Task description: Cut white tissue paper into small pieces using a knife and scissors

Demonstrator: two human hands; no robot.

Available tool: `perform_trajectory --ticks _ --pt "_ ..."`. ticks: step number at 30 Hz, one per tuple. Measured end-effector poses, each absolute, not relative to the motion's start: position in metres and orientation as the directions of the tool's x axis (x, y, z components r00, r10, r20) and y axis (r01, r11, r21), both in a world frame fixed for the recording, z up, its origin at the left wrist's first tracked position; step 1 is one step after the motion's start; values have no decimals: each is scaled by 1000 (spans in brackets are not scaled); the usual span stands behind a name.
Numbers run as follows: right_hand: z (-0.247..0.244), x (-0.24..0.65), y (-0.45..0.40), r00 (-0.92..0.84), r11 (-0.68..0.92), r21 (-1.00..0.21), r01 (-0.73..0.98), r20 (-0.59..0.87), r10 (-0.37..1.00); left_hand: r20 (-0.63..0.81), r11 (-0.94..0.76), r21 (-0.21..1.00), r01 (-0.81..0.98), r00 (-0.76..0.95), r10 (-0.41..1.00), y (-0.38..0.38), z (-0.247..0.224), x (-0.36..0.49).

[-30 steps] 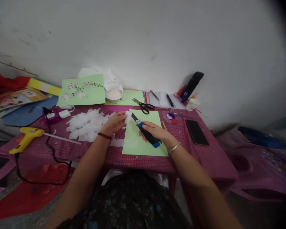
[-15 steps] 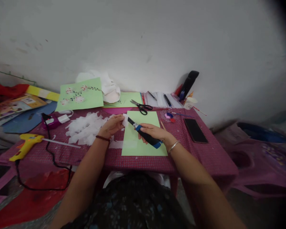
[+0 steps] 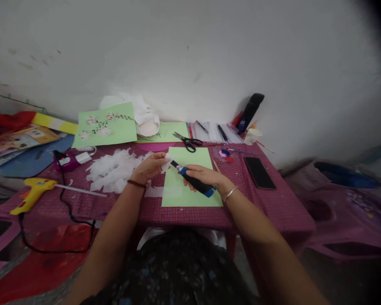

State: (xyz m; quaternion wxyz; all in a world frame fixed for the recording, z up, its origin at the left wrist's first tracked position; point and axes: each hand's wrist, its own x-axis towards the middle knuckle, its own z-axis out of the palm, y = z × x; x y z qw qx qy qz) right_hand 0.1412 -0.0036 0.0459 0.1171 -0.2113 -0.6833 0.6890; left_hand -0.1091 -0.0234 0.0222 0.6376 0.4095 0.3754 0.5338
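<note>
My left hand (image 3: 150, 166) pinches a small piece of white tissue paper (image 3: 167, 162). My right hand (image 3: 203, 177) is wrapped round a black and blue utility knife (image 3: 195, 181), whose dark tip points left and meets the tissue piece. Both hands are over a light green sheet (image 3: 190, 199) on the table. A pale strip (image 3: 155, 192) lies across the sheet's left edge. Left of my left hand spreads a heap of white tissue pieces (image 3: 109, 171).
Black scissors (image 3: 190, 143) lie behind the sheet, a phone (image 3: 259, 173) to the right. A yellow glue gun (image 3: 34, 192) with a black cord is at the left. A green card with flowers (image 3: 106, 127) leans at the back left, a black bottle (image 3: 252, 111) at the back right.
The white tissue piece in my left hand has changed shape and hangs lower beside the knife tip. The whole view has shifted slightly; both hands keep their holds.
</note>
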Motion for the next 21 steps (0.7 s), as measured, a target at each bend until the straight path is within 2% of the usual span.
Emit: perform_trajectory --ticks 21 --pt "42 143 0 -921 -38 -987 159 -162 354 -132 141 990 -12 280 951 -26 23 -118"
